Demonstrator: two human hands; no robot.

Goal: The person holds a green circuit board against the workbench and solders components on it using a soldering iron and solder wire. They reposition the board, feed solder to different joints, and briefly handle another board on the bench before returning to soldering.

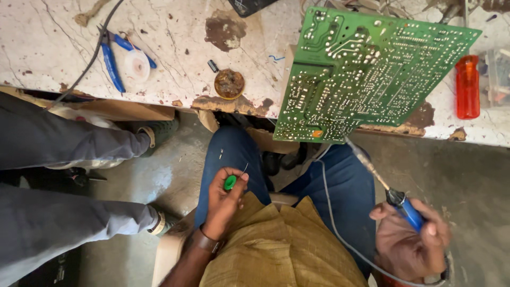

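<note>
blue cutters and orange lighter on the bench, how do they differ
The blue cutters lie at the bench's left, away from the green board; the orange lighter lies at the right, beside the board. The cutters have two blue handles spread apart; the lighter is one translucent orange block. Both rest flat on the worn white bench, untouched by either hand.

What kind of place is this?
Likely a small electronics repair workshop. The right hand holds a blue-handled soldering iron at a green printed circuit board; blue-handled cutters lie on the worn, chipped white workbench. The left hand holds a small green solder spool.
</note>
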